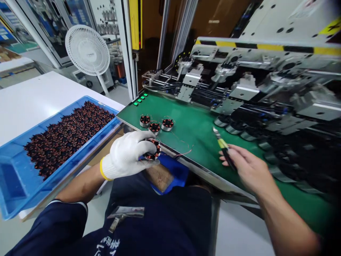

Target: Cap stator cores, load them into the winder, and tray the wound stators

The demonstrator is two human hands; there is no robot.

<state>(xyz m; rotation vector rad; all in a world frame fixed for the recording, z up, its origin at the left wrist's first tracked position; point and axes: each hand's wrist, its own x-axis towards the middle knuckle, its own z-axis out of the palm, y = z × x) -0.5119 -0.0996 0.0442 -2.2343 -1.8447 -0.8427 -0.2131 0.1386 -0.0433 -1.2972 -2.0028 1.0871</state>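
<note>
My left hand (126, 153), in a white knitted glove with a yellow cuff, is closed round a motor stator (156, 148) with copper windings, just off the table's front edge. Bare and wrapped round the dark handles, my right hand (247, 165) holds wire cutters (222, 144) with yellow on the grips. Their silver tip points up and left over the green mat (197, 124), apart from the stator. Beyond my left hand, three more stators (167, 124) rest on the mat. Thin wire offcuts (183, 153) lie near the edge.
On the left, a blue tray (87, 156) holds many wound stators. A winding machine (239, 90) with metal clamps spans the back, and a row of stators (250, 135) stands below it. A blue bin (181, 174) sits under the table edge. A white fan (87, 49) stands behind.
</note>
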